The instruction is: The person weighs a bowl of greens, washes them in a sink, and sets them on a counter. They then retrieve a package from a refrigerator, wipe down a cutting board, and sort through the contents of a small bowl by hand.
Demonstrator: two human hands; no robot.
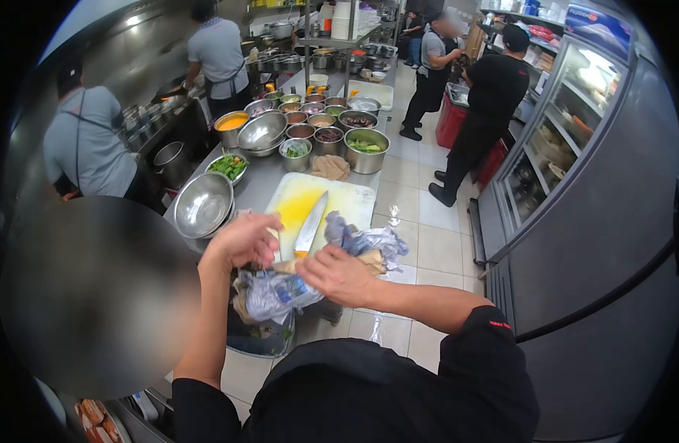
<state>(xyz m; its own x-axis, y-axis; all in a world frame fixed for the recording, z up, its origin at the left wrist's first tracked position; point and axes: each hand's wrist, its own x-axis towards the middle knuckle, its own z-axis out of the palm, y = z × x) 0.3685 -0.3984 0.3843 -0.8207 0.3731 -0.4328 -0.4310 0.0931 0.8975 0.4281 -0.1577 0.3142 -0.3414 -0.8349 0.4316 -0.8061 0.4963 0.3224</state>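
Observation:
My left hand (245,240) is raised at the left edge of the white cutting board (354,193), its fingers apart and nothing seen in them. At the board's near edge my right hand (338,275) is closed, its fingers round a brownish wrapped item that they partly cover. Crumpled whitish-purple wrapping (380,242) sticks out to the right of that hand. More crumpled wrapping (269,295) lies below and between my hands, over a dark bin (262,341). A large knife (311,223) rests on the yellow-stained board, blade pointing away, its yellow handle partly hidden.
Metal bowls (204,205), pots of ingredients (366,151) and a brown cloth (331,167) stand beyond the board. Two people work at the left, and others stand at the back right. A glass-door fridge (553,140) lines the right side. A blurred round shape covers the lower left.

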